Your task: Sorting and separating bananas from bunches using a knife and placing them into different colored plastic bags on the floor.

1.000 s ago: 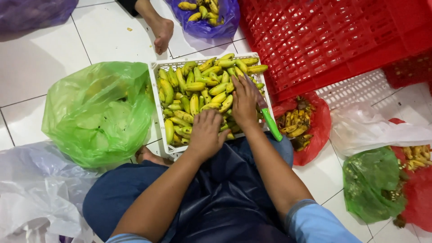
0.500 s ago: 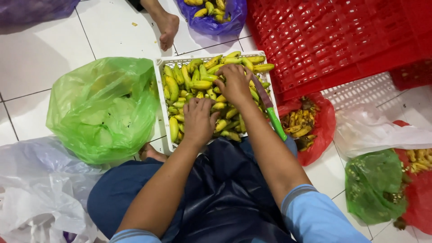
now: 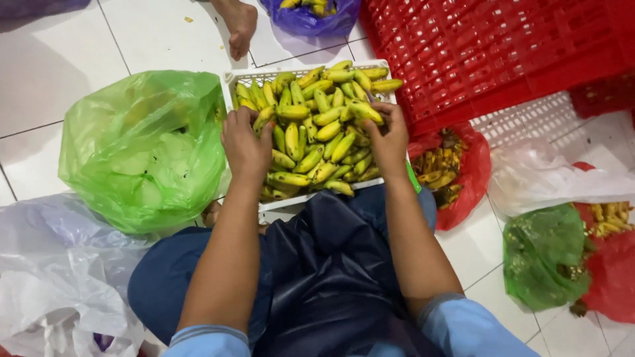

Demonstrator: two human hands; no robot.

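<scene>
A white slatted basket (image 3: 233, 78) full of several small yellow-green bananas (image 3: 319, 132) stands on the tiled floor in front of my knees. My left hand (image 3: 245, 147) rests on the bananas at the basket's left side, fingers curled over a few. My right hand (image 3: 385, 141) lies on the right side of the pile, fingers closed around a banana near the basket's right edge. A green-handled tool (image 3: 414, 180) shows just beside my right wrist.
A green plastic bag (image 3: 145, 149) bulges left of the basket, a white bag (image 3: 53, 277) below it. Red crates (image 3: 489, 46) fill the upper right. A red bag of bananas (image 3: 453, 168), a green bag (image 3: 542, 258) and another person's bare foot (image 3: 239, 26) lie nearby.
Both hands have spread apart from the middle of the pile, the left to the left side and the right to the right edge. The camera has shifted a little.
</scene>
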